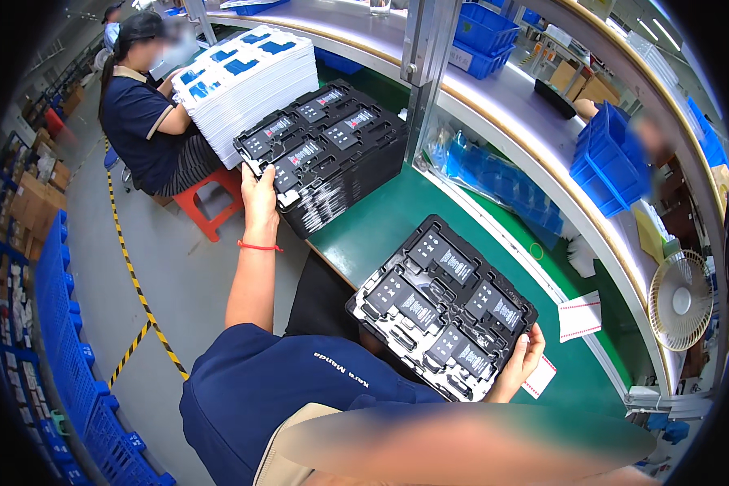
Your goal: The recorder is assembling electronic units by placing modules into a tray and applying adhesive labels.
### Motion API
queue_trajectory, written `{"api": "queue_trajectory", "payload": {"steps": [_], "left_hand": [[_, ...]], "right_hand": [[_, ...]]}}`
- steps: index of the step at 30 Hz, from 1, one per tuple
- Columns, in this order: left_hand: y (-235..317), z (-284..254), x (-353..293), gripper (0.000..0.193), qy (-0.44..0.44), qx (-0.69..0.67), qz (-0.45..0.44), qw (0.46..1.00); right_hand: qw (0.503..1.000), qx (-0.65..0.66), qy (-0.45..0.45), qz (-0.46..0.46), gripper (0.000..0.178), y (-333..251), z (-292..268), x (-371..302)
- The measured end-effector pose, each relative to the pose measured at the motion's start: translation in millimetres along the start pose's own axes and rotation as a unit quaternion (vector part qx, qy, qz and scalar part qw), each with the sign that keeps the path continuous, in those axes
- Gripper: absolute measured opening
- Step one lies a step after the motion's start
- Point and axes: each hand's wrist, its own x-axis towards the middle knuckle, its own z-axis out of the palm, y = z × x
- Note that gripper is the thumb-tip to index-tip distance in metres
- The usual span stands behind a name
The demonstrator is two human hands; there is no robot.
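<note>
My left hand (259, 194) grips the near left corner of the top tray of a tall stack of black plastic trays (344, 182). Flat black battery packs (355, 128) with white print lie in that top tray. My right hand (520, 368) holds the right edge of a separate black tray (436, 223), thumb along the rim and the other fingers partly hidden beneath it. This tray sits tilted at the near edge of the green tabletop, in front of my body. Several black battery packs (401, 298) rest in its moulded pockets.
A stack of white trays (255, 97) with blue pieces stands beyond the black stack. A seated co-worker (142, 105) is at the far left by a red stool (211, 202). A metal post (421, 81), shelf, blue bins (611, 162), fan (680, 300) and white cards (581, 316) line the right.
</note>
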Motion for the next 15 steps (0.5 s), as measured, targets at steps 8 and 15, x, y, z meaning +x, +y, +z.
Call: {"api": "queue_trajectory", "payload": {"steps": [8,15], "left_hand": [[6.9,-1.0,5.0,0.060,0.010,0.063,-0.020,0.998],[44.1,56.9,-60.6,0.058,0.047,0.388,0.449,0.803]], "right_hand": [[0.999,-0.032,-0.003,0.003,0.036,4.7,-6.6,-3.1],[0.994,-0.109,0.009,0.005,0.036,-9.3,-31.4,-3.2]]}}
